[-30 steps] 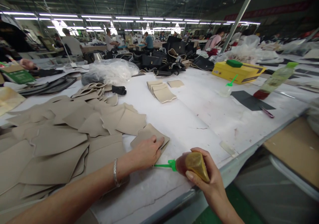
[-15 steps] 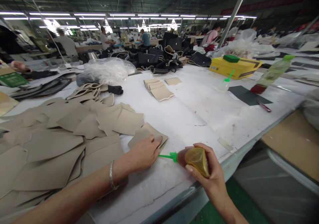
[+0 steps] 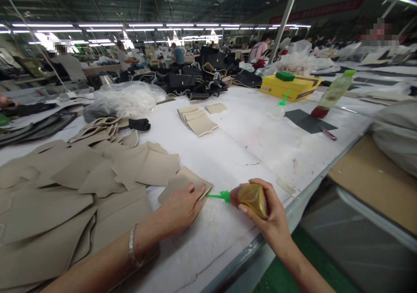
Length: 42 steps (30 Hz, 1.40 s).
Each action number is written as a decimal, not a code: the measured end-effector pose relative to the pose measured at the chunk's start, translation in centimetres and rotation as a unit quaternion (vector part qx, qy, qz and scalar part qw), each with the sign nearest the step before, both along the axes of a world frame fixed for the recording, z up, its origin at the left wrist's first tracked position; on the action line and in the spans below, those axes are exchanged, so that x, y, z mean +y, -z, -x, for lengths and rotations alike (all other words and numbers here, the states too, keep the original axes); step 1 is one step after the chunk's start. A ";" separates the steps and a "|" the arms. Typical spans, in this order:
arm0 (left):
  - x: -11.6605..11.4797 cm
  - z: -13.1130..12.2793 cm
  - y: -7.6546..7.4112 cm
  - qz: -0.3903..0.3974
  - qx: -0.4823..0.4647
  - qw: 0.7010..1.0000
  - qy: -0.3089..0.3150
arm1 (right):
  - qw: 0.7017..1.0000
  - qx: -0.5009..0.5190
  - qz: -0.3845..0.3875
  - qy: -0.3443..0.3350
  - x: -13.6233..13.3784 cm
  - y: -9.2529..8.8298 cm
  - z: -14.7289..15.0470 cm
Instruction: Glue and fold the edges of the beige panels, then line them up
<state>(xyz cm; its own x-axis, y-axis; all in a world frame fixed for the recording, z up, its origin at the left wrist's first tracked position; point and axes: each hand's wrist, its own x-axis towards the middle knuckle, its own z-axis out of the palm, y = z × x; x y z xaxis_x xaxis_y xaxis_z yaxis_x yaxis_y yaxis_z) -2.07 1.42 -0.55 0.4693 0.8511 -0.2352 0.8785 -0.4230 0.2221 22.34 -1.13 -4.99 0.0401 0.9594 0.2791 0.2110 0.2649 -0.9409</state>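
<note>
Many taupe sheets (image 3: 48,215) at left, overlapping in loose layers, smooth and matt, edges curved and notched; behind them, dark curved strips (image 3: 48,126) stacked flat. Next along, a crumpled clear plastic bag (image 3: 130,100), glossy, and a small black bundle (image 3: 139,124) just beside further folded taupe stock. Left hand (image 3: 179,208), silvery bracelet (image 3: 131,245) at the wrist, lies over a single taupe panel (image 3: 182,178), fingers bent and close together on its right-hand part; thumb's hold beneath cannot be told. Panel is thin, with pale cut edges, lying partly under that hand, left of the other. Beyond it, paler beige pieces (image 3: 198,121) fanned on the white, stained and cracked tabletop (image 3: 237,162); farther back, a heap of black bags (image 3: 185,80). Squeeze bottle (image 3: 252,199) lies between the two hands, nearly level, amber and translucent, its slim green nozzle (image 3: 224,195) pointing left to the panel's edge near the left fingertips; contact not clear. Right hand (image 3: 275,212) is wrapped round the bottle's base end, thumb on the near side. Farther right: small translucent bottle (image 3: 278,110) with green spout, yellow carton (image 3: 293,89), dark flat sheet (image 3: 308,120), tilted clear bottle (image 3: 332,94) with red contents at its bottom.
</note>
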 end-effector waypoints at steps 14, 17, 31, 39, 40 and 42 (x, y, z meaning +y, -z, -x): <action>0.3 0.1 0.0 0.019 -0.008 1.000 -0.003 | 0.997 -0.038 -0.058 0.036 0.3 0.1 -0.4; 0.2 0.1 0.0 0.018 -0.009 1.000 0.000 | 0.999 -0.010 -0.020 0.030 0.1 -0.1 -0.3; 0.3 0.0 -0.4 0.029 -0.023 0.999 -0.025 | 0.949 0.274 0.148 -0.044 0.0 -0.8 0.1; 1.6 1.4 -1.1 0.050 -0.133 0.983 -0.112 | 0.769 0.599 0.223 0.030 1.4 0.2 -2.2; 2.0 1.8 -1.1 0.009 -0.126 0.980 -0.154 | 0.760 0.609 0.225 0.018 1.4 0.2 -2.3; 3.0 2.8 -0.9 -0.056 -0.108 0.960 -0.254 | 0.752 0.617 0.231 -0.012 1.2 0.3 -2.4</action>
<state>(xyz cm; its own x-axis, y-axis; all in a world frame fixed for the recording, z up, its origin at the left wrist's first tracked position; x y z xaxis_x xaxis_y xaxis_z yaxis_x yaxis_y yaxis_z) -4.85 4.38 0.30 0.0154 0.9972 -0.0734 0.9161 0.0154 0.4007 24.74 0.07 -5.25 -0.0237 0.9474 -0.3191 -0.8982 -0.1603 -0.4094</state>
